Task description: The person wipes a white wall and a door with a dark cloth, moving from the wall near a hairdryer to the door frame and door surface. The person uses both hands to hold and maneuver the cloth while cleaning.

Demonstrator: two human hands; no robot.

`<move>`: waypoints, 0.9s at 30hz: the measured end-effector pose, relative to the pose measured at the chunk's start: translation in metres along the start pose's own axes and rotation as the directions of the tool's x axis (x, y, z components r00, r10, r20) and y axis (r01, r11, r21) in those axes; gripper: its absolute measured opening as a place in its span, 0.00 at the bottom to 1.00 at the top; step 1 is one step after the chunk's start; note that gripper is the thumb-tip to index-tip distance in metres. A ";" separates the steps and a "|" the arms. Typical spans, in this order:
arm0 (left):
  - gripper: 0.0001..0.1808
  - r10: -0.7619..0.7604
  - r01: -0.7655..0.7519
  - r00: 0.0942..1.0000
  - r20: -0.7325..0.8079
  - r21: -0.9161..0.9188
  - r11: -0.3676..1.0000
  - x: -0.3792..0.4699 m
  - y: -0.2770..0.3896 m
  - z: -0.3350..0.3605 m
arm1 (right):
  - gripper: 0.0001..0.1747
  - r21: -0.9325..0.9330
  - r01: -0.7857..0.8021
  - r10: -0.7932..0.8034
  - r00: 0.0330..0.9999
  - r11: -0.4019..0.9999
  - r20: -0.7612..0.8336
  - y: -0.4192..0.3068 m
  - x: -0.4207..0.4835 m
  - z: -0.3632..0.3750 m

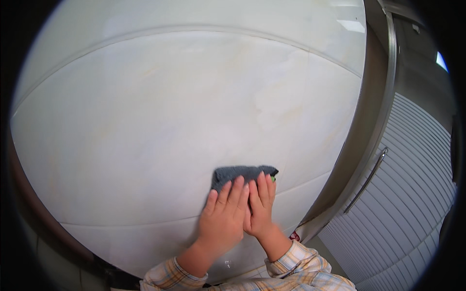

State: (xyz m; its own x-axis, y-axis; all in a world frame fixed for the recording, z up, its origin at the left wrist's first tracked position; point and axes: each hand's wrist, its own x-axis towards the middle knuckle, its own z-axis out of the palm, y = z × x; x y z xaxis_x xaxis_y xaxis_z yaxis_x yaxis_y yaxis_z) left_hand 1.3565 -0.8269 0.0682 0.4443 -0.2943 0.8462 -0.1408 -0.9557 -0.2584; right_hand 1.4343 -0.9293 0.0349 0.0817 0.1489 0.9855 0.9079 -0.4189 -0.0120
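Observation:
A folded dark grey cloth [236, 172] lies against a glossy, marble-patterned wall tile [174, 120]. My left hand [224, 220] presses it flat, fingers pointing up the wall. Beside it, my right hand [261, 209] also bears on the cloth near its right end. The inner edges of the two hands touch or nearly touch. A small green spot [273, 179] shows by the right fingertips; I cannot tell what it is. Much of the cloth is hidden beneath my palms and fingers.
A brown and metal frame [375, 87] borders the tiles on the right. Past it is a ribbed light panel [407, 174] with a curved metal handle [367, 182]. A dark brown edge [47, 218] runs along the lower left. A small red item [294, 236] sits near my right sleeve.

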 end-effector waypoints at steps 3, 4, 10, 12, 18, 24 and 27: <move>0.22 0.034 -0.033 0.999 -0.037 0.025 0.999 0.011 0.010 0.007 | 0.29 -0.004 0.016 -0.016 1.000 1.000 -0.010 0.015 0.001 -0.007; 0.22 0.029 -0.030 0.999 -0.026 -0.013 0.999 0.018 0.009 0.007 | 0.29 0.001 0.042 -0.042 0.999 0.999 -0.014 0.023 0.011 -0.008; 0.23 -0.040 0.038 0.999 -0.027 -0.064 0.997 0.065 0.002 0.008 | 0.28 -0.053 -0.006 0.008 0.999 0.999 0.032 0.048 0.066 -0.023; 0.23 -0.032 0.031 0.998 -0.058 -0.029 0.999 0.057 0.005 0.008 | 0.27 -0.023 0.015 -0.014 0.999 1.000 0.035 0.042 0.060 -0.023; 0.22 -0.142 0.142 0.990 0.001 -0.063 0.988 0.009 0.008 0.000 | 0.27 0.039 0.056 -0.061 0.985 0.998 0.159 0.010 0.029 -0.022; 0.22 -0.220 0.220 0.974 -0.048 -0.016 0.975 -0.007 -0.025 -0.026 | 0.27 0.039 0.101 -0.107 0.972 0.994 0.207 -0.022 0.056 -0.003; 0.23 -0.222 0.224 0.973 -0.062 0.013 0.975 -0.027 -0.042 -0.039 | 0.26 0.038 0.110 -0.116 0.968 0.993 0.224 -0.048 0.054 0.011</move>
State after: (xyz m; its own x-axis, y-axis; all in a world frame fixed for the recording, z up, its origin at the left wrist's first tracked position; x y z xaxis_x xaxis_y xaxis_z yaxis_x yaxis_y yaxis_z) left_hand 1.3154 -0.7784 0.0743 0.4091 -0.0734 0.9096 -0.0262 -0.9973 -0.0687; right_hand 1.3997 -0.8911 0.0865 0.0660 0.3931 0.9171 0.9266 -0.3653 0.0898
